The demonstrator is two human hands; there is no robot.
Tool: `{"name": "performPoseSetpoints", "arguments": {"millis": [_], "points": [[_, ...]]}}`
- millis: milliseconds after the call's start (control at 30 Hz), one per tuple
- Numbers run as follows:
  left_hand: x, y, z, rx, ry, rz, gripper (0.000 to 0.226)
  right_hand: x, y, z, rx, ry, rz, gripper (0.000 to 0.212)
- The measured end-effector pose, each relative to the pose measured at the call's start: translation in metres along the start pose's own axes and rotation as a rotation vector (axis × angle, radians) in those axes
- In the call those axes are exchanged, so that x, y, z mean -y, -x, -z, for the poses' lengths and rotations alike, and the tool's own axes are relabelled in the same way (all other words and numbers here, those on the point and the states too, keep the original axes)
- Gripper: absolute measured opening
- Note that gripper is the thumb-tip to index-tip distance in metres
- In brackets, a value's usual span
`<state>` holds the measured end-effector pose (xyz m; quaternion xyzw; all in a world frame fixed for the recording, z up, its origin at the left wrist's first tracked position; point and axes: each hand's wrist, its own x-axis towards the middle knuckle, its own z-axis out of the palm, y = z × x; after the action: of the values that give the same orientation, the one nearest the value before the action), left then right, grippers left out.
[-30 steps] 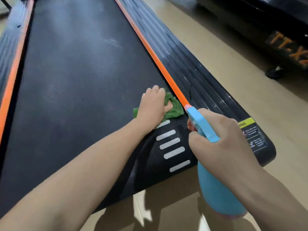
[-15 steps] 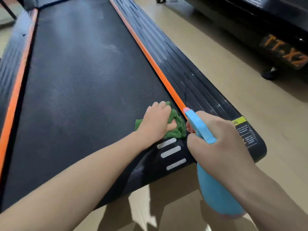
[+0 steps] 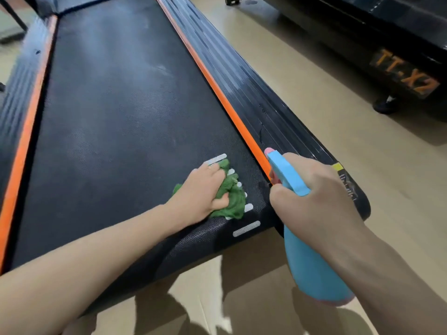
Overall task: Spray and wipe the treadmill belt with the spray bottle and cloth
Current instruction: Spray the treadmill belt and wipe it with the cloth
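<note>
The black treadmill belt [image 3: 116,112] runs away from me between two orange strips. My left hand [image 3: 200,192] grips a crumpled green cloth [image 3: 232,197] and presses it onto the belt near its rear end, over the white stripe marks. My right hand [image 3: 312,194] holds a light blue spray bottle [image 3: 312,267] by its neck. The bottle hangs over the treadmill's rear right corner, and its pink-tipped nozzle points forward along the right orange strip.
A ribbed black side rail [image 3: 254,93] lies right of the belt, with a yellow warning label near my right hand. Another black machine [image 3: 406,73] with orange lettering stands at the far right on the beige floor [image 3: 338,141].
My left hand has pulled the cloth back along the belt toward the rear end, and it now covers the white stripes. The spray bottle has stayed in about the same place.
</note>
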<state>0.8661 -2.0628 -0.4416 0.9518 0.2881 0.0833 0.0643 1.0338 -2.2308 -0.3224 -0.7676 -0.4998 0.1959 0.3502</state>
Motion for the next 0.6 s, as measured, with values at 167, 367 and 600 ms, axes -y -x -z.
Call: {"name": "performPoseSetpoints", "arguments": {"millis": [167, 367, 600], "points": [[0.037, -0.021, -0.002, -0.167, -0.171, 0.167, 0.036, -0.001, -0.005, -0.009, 0.048, 0.038, 0.015, 0.02], [0.063, -0.076, -0.002, -0.207, -0.131, 0.569, 0.022, 0.001, -0.016, -0.025, 0.089, 0.059, -0.049, 0.026], [0.066, -0.063, -0.015, -0.359, -0.015, 0.477, 0.027, 0.025, -0.059, -0.052, 0.136, 0.012, -0.244, 0.021]]}}
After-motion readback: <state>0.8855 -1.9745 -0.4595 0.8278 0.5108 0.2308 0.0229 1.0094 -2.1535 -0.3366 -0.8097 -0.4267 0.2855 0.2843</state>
